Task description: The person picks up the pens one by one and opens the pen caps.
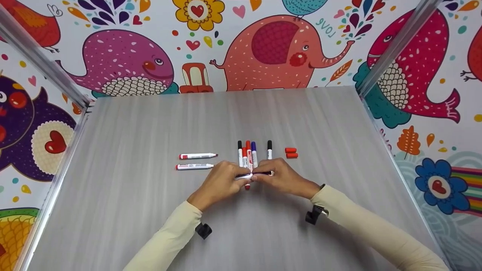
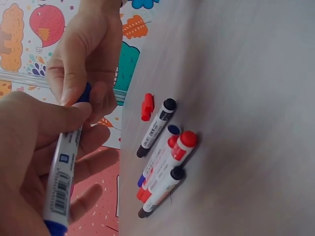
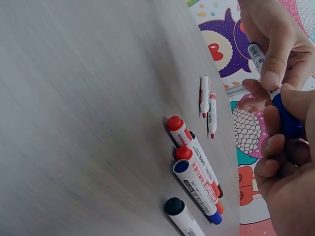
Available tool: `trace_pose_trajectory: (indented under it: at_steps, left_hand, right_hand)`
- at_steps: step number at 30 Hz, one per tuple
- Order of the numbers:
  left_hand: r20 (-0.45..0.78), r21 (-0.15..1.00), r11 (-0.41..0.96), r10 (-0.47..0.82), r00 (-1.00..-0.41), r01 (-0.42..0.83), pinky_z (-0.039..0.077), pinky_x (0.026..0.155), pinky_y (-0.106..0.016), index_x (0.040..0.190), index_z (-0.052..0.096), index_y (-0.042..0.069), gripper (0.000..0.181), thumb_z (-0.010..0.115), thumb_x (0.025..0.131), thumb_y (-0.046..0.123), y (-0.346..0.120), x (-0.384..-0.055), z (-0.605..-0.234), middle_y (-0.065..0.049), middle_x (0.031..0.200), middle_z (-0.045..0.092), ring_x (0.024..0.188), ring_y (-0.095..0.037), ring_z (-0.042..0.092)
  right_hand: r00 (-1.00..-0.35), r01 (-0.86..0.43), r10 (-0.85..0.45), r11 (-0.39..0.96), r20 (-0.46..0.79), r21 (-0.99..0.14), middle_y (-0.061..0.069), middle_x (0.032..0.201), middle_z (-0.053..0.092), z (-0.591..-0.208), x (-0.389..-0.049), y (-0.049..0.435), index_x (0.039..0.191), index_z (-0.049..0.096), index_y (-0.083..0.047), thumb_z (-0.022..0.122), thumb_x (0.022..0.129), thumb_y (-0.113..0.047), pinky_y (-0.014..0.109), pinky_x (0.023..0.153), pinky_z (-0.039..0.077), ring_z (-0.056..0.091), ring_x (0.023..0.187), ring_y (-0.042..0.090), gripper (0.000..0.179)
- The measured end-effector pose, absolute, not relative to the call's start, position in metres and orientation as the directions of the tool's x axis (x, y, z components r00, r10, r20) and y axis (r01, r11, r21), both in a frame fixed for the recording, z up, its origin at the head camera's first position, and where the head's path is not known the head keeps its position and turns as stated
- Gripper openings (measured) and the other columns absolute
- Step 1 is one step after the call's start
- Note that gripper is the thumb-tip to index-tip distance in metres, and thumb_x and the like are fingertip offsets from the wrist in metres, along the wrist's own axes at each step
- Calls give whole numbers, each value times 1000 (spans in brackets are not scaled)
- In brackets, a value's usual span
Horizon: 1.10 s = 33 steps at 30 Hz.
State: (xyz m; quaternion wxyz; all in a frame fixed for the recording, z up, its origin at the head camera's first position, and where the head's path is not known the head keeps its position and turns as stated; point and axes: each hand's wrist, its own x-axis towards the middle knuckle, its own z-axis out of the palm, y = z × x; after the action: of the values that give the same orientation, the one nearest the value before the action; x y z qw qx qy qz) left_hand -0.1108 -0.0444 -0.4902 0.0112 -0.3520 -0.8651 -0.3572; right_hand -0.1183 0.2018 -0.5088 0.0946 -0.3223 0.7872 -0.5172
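Above the table, my left hand (image 1: 220,182) pinches a white-barrelled blue marker (image 2: 63,172) between thumb and fingers. My right hand (image 1: 288,180) grips that marker's blue cap (image 3: 287,118), thumb and fingertips around it. Both hands meet where cap and barrel join; a bit of white neck shows there in the right wrist view. Below them lies a row of capped markers: a black marker (image 1: 240,150), two red ones, a blue marker (image 1: 254,150) and, slightly apart, another black marker (image 1: 269,148). The hands hide the near ends of some.
Left of the row lie two uncapped red markers, an upper red marker (image 1: 197,156) and a lower red marker (image 1: 194,166). Two loose red caps (image 1: 291,155) lie to the right. The grey table (image 1: 150,124) is bordered by cartoon-printed walls (image 1: 128,56) and metal posts.
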Motion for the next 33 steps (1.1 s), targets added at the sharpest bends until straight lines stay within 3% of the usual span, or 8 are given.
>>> trace_pose_trajectory:
  at_steps: [8, 24, 29, 33]
  left_hand:
    - [192, 712, 453, 610, -769, 537, 44, 58, -23, 115, 87, 5, 17, 82, 98, 8, -46, -112, -483, -1, 92, 83, 67, -4, 56]
    - [113, 831, 376, 607, -786, 410, 44, 58, -20, 115, 86, 3, 18, 79, 99, 4, -52, -110, -480, -3, 95, 84, 69, -5, 63]
    - [37, 884, 373, 543, -839, 281, 48, 63, -25, 123, 84, 8, 24, 79, 100, 6, -64, -110, -479, -3, 102, 84, 76, -13, 68]
    - [81, 840, 437, 484, -871, 321, 53, 71, -28, 125, 84, 6, 27, 84, 97, 8, -72, -110, -481, -4, 108, 83, 86, -14, 68]
  right_hand:
    - [-720, -544, -629, 248, 294, -802, 1, 92, 77, -509, -117, 204, 123, 85, -10, 80, 102, -20, 23, 70, 47, 57, 77, 13, 24]
    - [-622, -685, -635, 158, 459, -711, 5, 98, 79, -512, -116, 202, 121, 84, -3, 78, 99, -2, 27, 71, 51, 61, 80, 20, 22]
    - [-689, -634, -561, 162, 458, -756, 12, 94, 76, -511, -121, 218, 116, 83, -2, 77, 98, 0, 25, 72, 50, 61, 82, 19, 20]
    - [-775, -562, -483, 231, 408, -794, 8, 100, 79, -509, -124, 230, 117, 84, -8, 80, 97, -1, 23, 79, 51, 62, 91, 15, 22]
